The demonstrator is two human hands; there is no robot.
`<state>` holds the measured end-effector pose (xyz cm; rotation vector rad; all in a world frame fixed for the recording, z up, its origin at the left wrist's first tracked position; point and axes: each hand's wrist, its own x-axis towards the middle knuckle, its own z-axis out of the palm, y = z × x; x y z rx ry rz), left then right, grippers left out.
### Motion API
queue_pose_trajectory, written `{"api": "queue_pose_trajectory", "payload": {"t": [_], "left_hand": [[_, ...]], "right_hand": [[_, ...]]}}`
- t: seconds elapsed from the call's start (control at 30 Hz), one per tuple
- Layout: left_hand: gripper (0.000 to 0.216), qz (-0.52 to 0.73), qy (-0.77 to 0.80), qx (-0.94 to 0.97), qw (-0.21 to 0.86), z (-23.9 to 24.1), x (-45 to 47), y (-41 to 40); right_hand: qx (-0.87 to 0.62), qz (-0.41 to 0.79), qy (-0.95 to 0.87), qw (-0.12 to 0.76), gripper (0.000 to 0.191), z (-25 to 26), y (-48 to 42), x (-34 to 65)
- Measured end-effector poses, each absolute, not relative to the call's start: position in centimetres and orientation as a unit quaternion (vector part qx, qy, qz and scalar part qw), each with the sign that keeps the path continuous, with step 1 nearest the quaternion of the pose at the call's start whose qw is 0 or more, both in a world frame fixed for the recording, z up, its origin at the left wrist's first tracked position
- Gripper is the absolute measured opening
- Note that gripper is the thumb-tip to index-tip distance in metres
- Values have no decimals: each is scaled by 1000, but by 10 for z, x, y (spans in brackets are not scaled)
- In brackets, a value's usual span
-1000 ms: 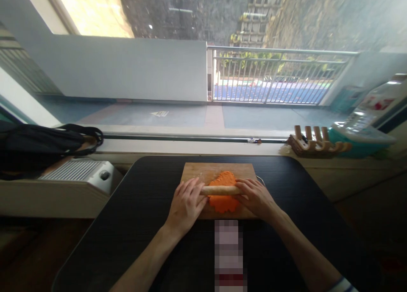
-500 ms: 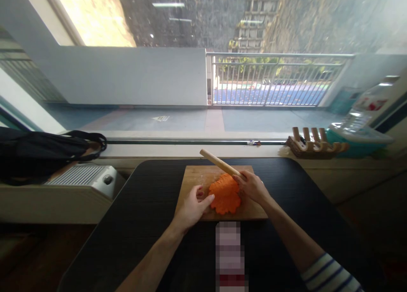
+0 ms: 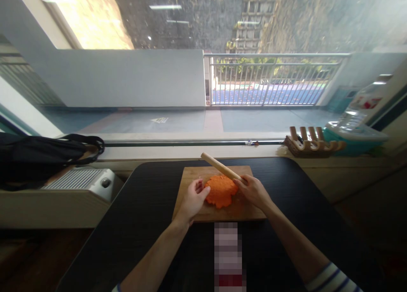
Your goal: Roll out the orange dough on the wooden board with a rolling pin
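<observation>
A flat sheet of orange dough (image 3: 221, 191) lies on a wooden cutting board (image 3: 219, 213) on the black table (image 3: 127, 224). My left hand (image 3: 193, 198) pinches the dough's left edge with thumb and fingers. My right hand (image 3: 252, 191) is closed round one end of a wooden rolling pin (image 3: 219, 165), which slants up and to the left, lifted off the dough above the board's far edge.
A black bag (image 3: 38, 154) rests on a white heater (image 3: 76, 179) at the left. On the windowsill at the right stand a wooden rack (image 3: 313, 144) and a teal container (image 3: 356, 135) with a plastic bottle. A blurred patch sits on the table's near side.
A second ago both hands pressed the rolling pin flat across the dough. My right hand has since lifted the pin away and my left hand has taken hold of the dough's left edge.
</observation>
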<state>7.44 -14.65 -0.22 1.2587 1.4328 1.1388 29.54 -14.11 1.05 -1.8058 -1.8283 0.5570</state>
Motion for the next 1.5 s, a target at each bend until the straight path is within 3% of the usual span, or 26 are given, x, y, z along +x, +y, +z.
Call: {"api": "queue_pose_trajectory", "payload": {"t": [0.27,0.33,0.43,0.57,0.77,1.27,1.5], "left_hand": [[25,491,592,499,400,-6,73,-129],[28,495,602,531,332,-2,68,-132],[33,481,587,635,145,6,63,-138],[36,350,548,760,7,7,62,-146],[41,231,556,799,-16,-11,60,-151],[43,227,566,789,-76,-14,77,-122],[46,231,573,784,-64,-10,79,-113]], "right_hand": [[-659,203,-689,222,32,21,-159,298],[-635,172,-722,216,30,21,-158,303],[-563,110,-794,199,24,21,-153,309],[-491,63,-854,161,24,19,-144,311],[-468,57,-870,147,29,17,-138,311],[-543,-34,-826,145,41,8,-122,270],[-556,-4,-824,111,43,8,-98,272]]}}
